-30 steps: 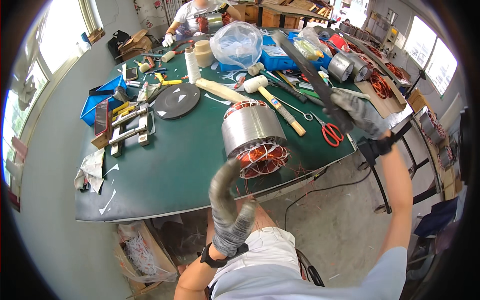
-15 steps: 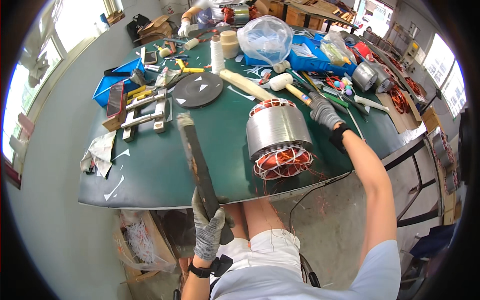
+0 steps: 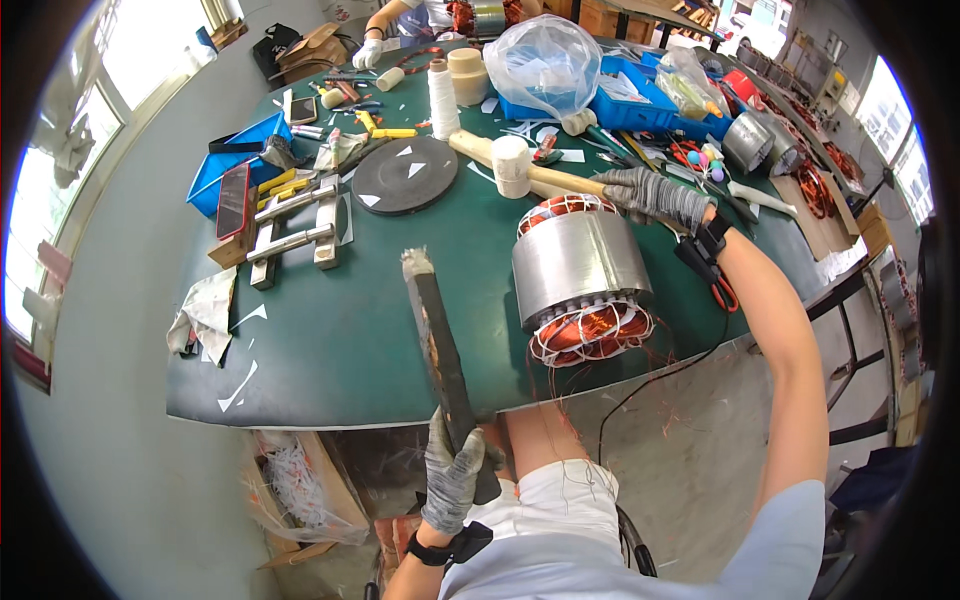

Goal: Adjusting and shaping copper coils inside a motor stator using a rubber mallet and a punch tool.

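My left hand (image 3: pixel 455 470), in a grey glove, is closed round the lower part of a long dark bar (image 3: pixel 440 345) with a pale, frayed upper end. The bar slants up over the table's front edge. In my gloved right hand (image 3: pixel 660 197) is the wooden handle of a mallet (image 3: pixel 513 166), whose white head points left. Just below the mallet, a motor stator (image 3: pixel 582 262) lies on the table. Its silver core has copper windings laced with white cord at both ends, and loose thin wires hang off the near end.
The green table (image 3: pixel 330 370) carries a round black disc (image 3: pixel 405 175), a metal frame (image 3: pixel 300 232), a blue tray (image 3: pixel 240 160) and a white thread spool (image 3: pixel 442 100). Blue bins (image 3: pixel 630 95) and a bagged bundle stand behind. Opposite, a co-worker's gloved hand (image 3: pixel 368 53) rests near another stator.
My right hand has picked up the mallet and swung its head left over the far side of the stator. My left hand still holds the bar, a little farther right in view.
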`<state>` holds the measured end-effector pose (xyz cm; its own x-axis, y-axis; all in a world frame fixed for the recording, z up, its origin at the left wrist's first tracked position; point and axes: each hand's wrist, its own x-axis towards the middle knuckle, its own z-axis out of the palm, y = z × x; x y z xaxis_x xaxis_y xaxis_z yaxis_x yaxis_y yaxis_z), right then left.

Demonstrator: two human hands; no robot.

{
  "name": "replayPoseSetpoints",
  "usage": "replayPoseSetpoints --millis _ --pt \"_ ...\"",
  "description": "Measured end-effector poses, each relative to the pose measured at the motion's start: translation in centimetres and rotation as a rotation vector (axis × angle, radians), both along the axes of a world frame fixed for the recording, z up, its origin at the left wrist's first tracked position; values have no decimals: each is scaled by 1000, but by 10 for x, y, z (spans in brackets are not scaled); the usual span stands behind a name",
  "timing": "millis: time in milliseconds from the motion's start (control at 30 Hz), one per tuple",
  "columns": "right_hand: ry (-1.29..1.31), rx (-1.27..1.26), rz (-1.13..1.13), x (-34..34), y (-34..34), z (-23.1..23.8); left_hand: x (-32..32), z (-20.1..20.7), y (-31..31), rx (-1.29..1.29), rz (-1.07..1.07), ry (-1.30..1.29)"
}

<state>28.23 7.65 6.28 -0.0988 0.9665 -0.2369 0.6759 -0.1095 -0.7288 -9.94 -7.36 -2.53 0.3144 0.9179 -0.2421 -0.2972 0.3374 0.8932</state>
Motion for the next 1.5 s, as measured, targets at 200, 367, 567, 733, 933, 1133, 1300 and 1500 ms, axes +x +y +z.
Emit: replayPoseSetpoints --millis 200,367,567,733,933,1133,1300,1500 --pt "-630 579 179 61 7 -16 39 16 26 367 45 106" --pt "-73 452 -422 71 -73 -5 71 29 62 665 116 234" --pt "257 597 -722 85 -243 20 105 61 61 693 114 259" --pt "307 562 -798 43 -279 41 114 53 73 560 -98 -159" --pt "38 530 -687 2 -270 40 93 8 1 156 -250 -292" --pt "-626 639 -321 45 -229 -7 60 -59 -81 -39 -411 -311" --pt "-701 762 -374 52 -251 6 85 -21 -107 -109 -604 -146" --pt "-432 683 -422 26 -221 -4 113 -34 -131 -227 -748 -39"
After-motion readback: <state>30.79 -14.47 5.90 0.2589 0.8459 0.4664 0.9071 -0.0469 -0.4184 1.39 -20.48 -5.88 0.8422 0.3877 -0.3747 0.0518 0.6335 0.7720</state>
